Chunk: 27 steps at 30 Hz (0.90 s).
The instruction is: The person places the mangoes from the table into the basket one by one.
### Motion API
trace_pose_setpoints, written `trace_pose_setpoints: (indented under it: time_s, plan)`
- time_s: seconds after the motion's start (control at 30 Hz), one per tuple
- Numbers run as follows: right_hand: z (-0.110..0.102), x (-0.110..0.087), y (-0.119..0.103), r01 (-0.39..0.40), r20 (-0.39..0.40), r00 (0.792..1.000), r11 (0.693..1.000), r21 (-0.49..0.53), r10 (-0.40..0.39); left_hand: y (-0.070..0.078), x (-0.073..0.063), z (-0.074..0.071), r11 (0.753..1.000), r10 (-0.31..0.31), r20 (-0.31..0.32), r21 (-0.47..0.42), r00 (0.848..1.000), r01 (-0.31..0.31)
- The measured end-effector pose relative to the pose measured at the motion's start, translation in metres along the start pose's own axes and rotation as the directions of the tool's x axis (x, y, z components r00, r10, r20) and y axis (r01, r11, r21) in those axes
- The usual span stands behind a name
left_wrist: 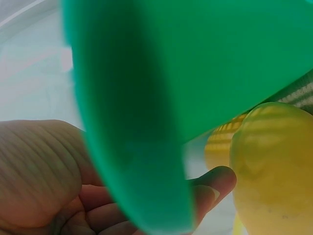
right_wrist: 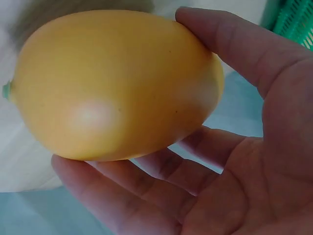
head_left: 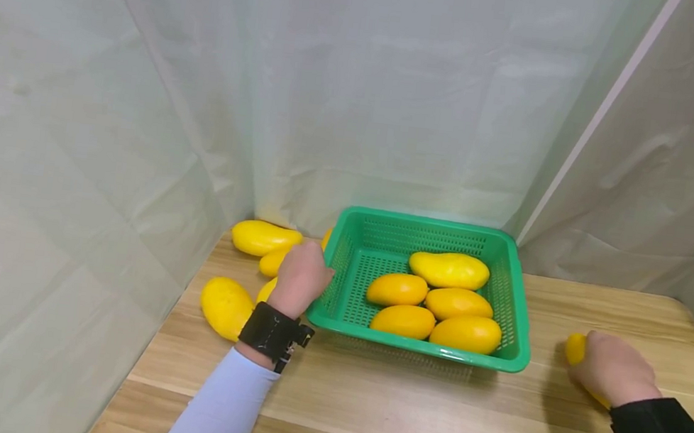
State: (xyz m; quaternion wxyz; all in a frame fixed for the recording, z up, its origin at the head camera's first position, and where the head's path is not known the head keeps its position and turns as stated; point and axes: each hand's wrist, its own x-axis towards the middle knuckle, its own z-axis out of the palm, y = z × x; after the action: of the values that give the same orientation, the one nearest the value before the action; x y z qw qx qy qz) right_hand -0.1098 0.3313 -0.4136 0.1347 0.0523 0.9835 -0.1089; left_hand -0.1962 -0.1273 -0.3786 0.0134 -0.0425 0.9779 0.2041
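A green plastic basket with several yellow mangoes inside stands mid-table in the head view. At its left rim my left hand has its fingers curled. The left wrist view shows the basket's rim large and blurred across the fingers, which grip it; part of the hand is hidden behind it. A yellow mango lies close beside those fingertips. To the right of the basket, my right hand holds an orange-yellow mango, thumb on one side and fingers on the other. A small green stem end shows on it.
Left of the basket lie several loose mangoes, among them one at the back and a rounder one nearer the front. Everything stands on a wooden table. Pale curtain sheeting hangs behind and at both sides.
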Motion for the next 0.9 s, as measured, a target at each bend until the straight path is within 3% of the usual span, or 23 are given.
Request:
trace_pose_setpoints:
  time_s: [0.2, 0.33, 0.4, 0.57, 0.7, 0.9]
  plan:
    - [-0.012, 0.002, -0.019, 0.043, -0.086, 0.996, 0.999, 0.03, -0.04, 0.0, 0.0, -0.001, 1.0, -0.006, 0.008, -0.003, 1.0, 0.006]
    - [-0.023, 0.003, -0.035, 0.096, -0.176, 0.98, 0.995, 0.038, -0.088, 0.0, 0.0, -0.002, 1.0, -0.006, 0.007, -0.011, 1.0, 0.006]
    - [-0.027, 0.004, -0.043, 0.146, -0.254, 0.958, 0.989, 0.027, -0.134, 0.0, 0.0, -0.002, 1.0, -0.005, 0.005, -0.012, 1.0, 0.005]
    - [-0.037, 0.006, -0.066, 0.24, -0.434, 0.874, 0.971, -0.01, -0.22, 0.0, 0.001, -0.002, 1.0, -0.003, -0.007, -0.008, 1.0, 0.003]
    - [-0.045, 0.009, -0.087, 0.266, -0.504, 0.831, 0.964, -0.012, -0.236, 0.0, 0.001, 0.0, 1.0, 0.003, -0.013, -0.002, 1.0, -0.003]
    - [-0.052, 0.016, -0.121, 0.34, -0.543, 0.785, 0.94, -0.026, -0.298, 0.0, 0.0, 0.001, 1.0, -0.006, -0.003, 0.005, 1.0, 0.006]
